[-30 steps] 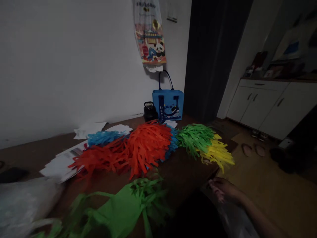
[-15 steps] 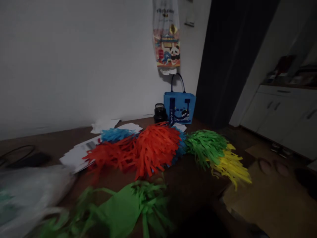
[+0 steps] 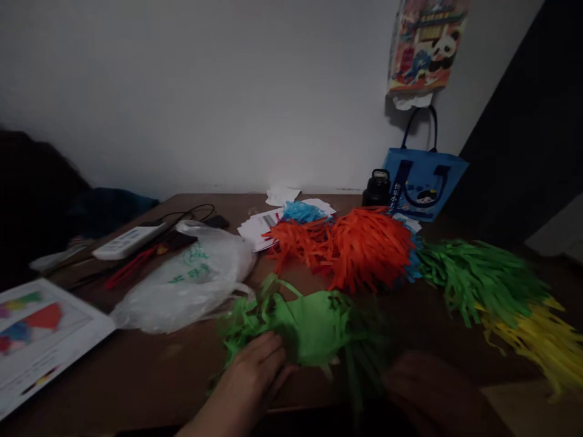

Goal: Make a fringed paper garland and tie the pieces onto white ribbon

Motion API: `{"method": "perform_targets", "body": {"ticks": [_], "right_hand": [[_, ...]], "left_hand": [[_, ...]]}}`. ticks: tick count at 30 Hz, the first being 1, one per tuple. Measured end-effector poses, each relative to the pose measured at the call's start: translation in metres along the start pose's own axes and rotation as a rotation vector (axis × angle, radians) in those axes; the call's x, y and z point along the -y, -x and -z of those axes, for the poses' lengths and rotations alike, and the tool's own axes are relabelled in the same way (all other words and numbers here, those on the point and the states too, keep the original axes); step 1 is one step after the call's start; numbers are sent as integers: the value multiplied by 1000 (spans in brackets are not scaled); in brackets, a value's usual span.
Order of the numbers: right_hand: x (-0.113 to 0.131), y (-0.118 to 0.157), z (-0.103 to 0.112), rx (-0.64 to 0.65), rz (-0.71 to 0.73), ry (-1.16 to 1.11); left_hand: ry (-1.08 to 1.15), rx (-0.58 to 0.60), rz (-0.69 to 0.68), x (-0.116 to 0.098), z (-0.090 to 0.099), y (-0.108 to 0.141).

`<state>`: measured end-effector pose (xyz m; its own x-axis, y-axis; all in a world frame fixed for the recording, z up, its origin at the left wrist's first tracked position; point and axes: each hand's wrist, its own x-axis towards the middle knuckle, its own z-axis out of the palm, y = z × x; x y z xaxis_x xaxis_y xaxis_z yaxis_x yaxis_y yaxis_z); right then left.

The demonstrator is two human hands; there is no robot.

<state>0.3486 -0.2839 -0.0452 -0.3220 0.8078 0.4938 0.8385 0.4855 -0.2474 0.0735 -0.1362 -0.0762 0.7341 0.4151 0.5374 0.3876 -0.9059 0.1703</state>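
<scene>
Green fringed paper [image 3: 314, 325] lies near the table's front edge, with a flat middle and cut strips at both ends. My left hand [image 3: 257, 367] is closed on its lower left part, fingers bent together. To the right, my right hand [image 3: 423, 388] is dark and smeared by motion beside the paper's right strips; its fingers cannot be made out. Behind are an orange-red pom-pom [image 3: 371, 249], light blue strips [image 3: 303, 212], a green pom-pom [image 3: 487, 276] and a yellow one [image 3: 537, 340].
A crumpled clear plastic bag [image 3: 182, 285] and a printed white sheet [image 3: 50, 340] lie left. Farther back are a power strip [image 3: 130, 240], cables, white papers [image 3: 259, 229], a black bottle [image 3: 377, 189] and a blue bag [image 3: 423, 182]. The table [image 3: 150, 376] ends close in front.
The view has swung left, so everything sits farther right and the printed sheet and power strip show. Both my hands are now in view, the left one on the green paper.
</scene>
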Motion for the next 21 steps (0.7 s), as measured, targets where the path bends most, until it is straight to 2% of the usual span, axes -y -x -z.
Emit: {"method": "perform_targets", "body": {"ticks": [3, 6, 8, 10, 14, 17, 19, 21], "right_hand": [[12, -56, -36, -48, 74, 34], [8, -84, -67, 42, 155, 69], [3, -87, -79, 61, 166, 59], [1, -85, -83, 57, 111, -4], [7, -81, -80, 8, -1, -142], [12, -80, -79, -28, 19, -130], [12, -78, -81, -22, 54, -93], [11, -72, -84, -32, 108, -71]], "left_hand": [[-2, 20, -1, 0, 7, 2], [52, 68, 23, 1, 14, 3], [105, 98, 66, 1, 17, 4], [144, 137, 115, 0, 20, 4], [162, 206, 176, -2, 20, 5], [154, 195, 190, -2, 20, 4], [168, 182, 144, -4, 21, 3], [188, 162, 19, -8, 24, 3]]}}
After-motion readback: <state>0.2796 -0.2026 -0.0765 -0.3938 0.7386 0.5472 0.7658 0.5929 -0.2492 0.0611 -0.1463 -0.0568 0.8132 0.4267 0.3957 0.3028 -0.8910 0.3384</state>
